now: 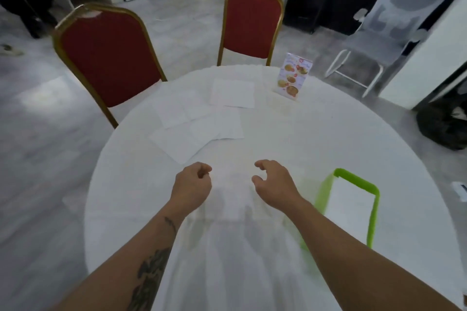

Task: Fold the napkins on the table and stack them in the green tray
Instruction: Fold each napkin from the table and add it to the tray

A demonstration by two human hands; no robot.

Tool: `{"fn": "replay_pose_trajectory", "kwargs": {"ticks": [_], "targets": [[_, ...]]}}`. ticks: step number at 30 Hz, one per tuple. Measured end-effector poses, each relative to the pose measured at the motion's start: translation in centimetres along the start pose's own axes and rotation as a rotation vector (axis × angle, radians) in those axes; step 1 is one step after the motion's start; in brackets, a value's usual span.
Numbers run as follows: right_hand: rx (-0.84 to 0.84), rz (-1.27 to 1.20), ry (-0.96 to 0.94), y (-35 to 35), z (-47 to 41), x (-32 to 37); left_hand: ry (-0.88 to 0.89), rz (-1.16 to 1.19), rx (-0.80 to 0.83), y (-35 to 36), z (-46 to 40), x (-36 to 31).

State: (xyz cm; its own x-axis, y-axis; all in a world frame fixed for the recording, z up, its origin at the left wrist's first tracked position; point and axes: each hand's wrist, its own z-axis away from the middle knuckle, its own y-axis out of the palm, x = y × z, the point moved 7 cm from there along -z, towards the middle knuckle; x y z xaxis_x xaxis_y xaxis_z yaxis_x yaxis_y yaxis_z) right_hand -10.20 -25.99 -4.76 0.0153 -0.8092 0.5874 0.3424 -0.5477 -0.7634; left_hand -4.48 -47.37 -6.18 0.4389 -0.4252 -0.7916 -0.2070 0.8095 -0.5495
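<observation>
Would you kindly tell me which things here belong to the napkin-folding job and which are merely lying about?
Job: napkins spread on the table; green tray; left hand; right hand.

Lying about: menu card; two red chairs; grey chair.

On the table [316, 134], loose napkins [202, 124] lie at eleven o'clock, a menu card [293, 77] at one, the tray [371, 212] at four holding napkins [350, 207]. Two chairs [106, 58] stand behind at eleven and twelve.
</observation>
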Motion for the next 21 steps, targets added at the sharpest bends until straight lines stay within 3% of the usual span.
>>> {"fn": "replay_pose_trajectory", "kwargs": {"ticks": [5, 10, 18, 21], "targets": [[0.064, -0.007, -0.015, 2.8, -2.8, 0.7, 0.027, -0.224, -0.091, -1.3, -3.9, 1.7], [0.105, -0.014, -0.032, 4.2, -4.5, 0.2, 0.061, -0.532, -0.043, -0.4, -7.2, 1.9], [0.073, -0.007, -0.090, 4.2, -7.5, 0.3, -0.025, -0.602, -0.126, 0.9, -11.6, 2.4], [0.081, -0.019, -0.111, 4.5, -8.5, 1.0, -0.002, -0.602, -0.241, 0.7, -12.2, 2.4]]}}
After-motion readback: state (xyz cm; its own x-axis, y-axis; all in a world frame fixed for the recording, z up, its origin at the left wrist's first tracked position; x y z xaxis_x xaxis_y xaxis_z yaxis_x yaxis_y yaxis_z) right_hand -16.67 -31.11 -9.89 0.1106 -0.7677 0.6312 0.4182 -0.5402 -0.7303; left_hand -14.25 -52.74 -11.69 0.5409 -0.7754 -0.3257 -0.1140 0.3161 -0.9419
